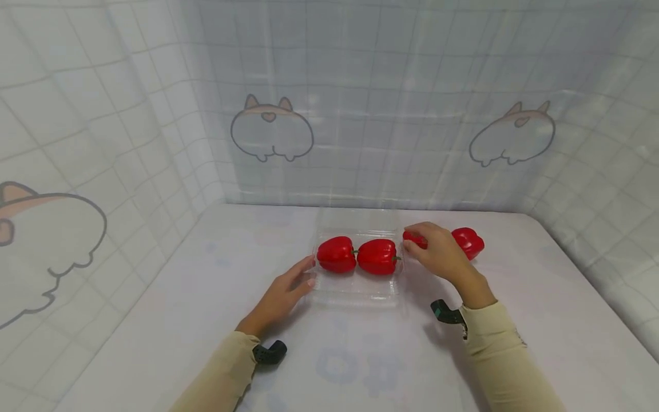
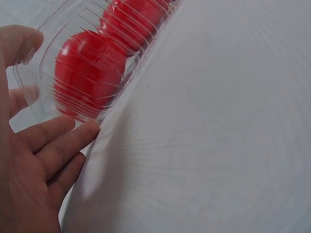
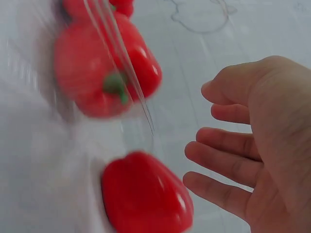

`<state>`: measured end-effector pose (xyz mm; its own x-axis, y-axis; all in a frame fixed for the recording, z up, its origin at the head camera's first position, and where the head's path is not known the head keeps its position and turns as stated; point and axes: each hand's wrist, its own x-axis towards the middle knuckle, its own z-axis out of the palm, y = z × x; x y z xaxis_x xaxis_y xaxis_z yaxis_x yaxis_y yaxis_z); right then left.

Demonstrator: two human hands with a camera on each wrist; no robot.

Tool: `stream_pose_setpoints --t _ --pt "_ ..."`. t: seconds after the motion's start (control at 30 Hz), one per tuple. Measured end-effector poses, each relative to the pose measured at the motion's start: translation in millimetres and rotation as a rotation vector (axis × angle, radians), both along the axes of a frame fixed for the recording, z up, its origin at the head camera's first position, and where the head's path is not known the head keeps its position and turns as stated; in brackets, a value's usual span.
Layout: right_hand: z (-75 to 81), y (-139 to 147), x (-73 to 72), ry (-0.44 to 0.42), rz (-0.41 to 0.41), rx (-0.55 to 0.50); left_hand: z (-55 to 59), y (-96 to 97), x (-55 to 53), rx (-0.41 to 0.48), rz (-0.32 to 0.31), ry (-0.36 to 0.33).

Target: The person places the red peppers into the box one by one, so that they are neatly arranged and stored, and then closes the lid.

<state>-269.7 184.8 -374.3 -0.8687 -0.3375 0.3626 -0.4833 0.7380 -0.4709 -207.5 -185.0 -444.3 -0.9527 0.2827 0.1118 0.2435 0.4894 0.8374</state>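
Observation:
A clear plastic clamshell container (image 1: 355,289) lies on the table with its lid folded back. Two red bell peppers sit inside side by side, the left one (image 1: 336,254) and the right one (image 1: 378,257), green stems toward the right. At the container's left wall my left hand (image 1: 280,294) touches the edge with spread, fairly straight fingers (image 2: 68,145). Just right of the container, my right hand (image 1: 435,249) is beside a third red bell pepper (image 3: 146,194), mostly hidden by it in the head view. Its fingers (image 3: 218,189) are apart, with the pepper next to their tips.
Another red bell pepper (image 1: 467,242) lies to the right, behind my right hand. The white table (image 1: 247,229) carries a faint pattern. Gridded curtains (image 1: 391,114) with cartoon animals hang at the back and on both sides.

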Motion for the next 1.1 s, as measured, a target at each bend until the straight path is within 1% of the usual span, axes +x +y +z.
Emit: stream_pose_setpoints --t 0.17,0.4,0.67,0.83,0.97,1.1 --pt "-2.7 25 -0.3 0.000 -0.072 -0.002 -1.2 0.6 -0.2 0.005 0.003 -0.018" --pt "2.4 55 -2.8 0.038 -0.147 -0.039 -3.4 -0.3 -0.5 0.007 0.002 -0.008" --pt "2.2 88 -0.6 0.029 -0.258 -0.100 -2.7 0.8 -1.7 0.010 -0.014 -0.003" --pt "-2.7 101 0.1 0.011 -0.277 -0.121 -0.4 1.9 -1.9 0.013 -0.019 -0.011" --pt "-7.2 106 -1.1 -0.026 -0.287 -0.127 0.0 1.9 -2.2 0.008 -0.021 -0.015" --pt "-13.6 109 -4.3 -0.071 -0.294 -0.132 -0.8 0.9 -2.7 -0.018 -0.009 -0.006"
